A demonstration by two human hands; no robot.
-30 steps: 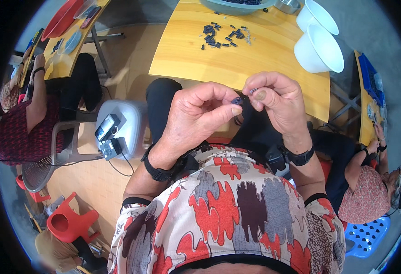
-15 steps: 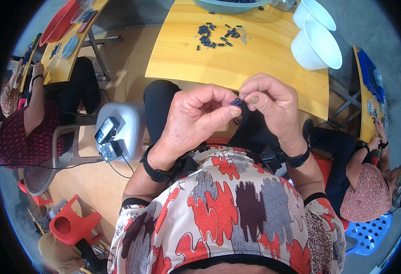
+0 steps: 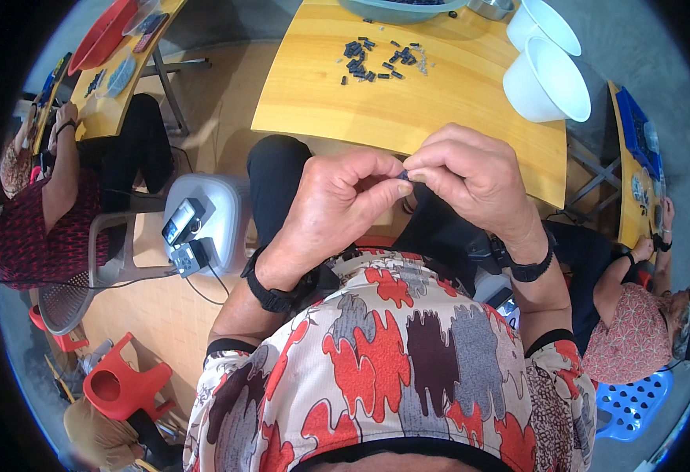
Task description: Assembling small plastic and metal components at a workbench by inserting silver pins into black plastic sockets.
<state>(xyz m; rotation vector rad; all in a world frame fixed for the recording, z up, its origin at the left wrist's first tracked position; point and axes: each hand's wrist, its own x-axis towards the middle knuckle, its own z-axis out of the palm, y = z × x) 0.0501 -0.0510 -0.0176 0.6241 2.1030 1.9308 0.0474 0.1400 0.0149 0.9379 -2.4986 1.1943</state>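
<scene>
Between the thumb and forefinger of my left hand is a small dark cylindrical piece, mostly covered by fingertips. My right hand is closed in a pinch right at that piece, its fingertips meeting those of the left. Whatever the right fingers hold is hidden. Both hands are above my lap, just short of the near edge of the yellow wooden table. On the tabletop lies a loose pile of small dark cylindrical pieces, with several tiny clear bits at its right.
A pale basin of dark pieces stands at the far edge beside a metal bowl. Two white tubs are at the right. Devices with cables rest on a grey stool at my left. Co-workers sit on both sides.
My right hand has brought its fingertips against the dark piece, covering most of it and the small clear bit seen there before. The left hand keeps its pinch almost in place.
</scene>
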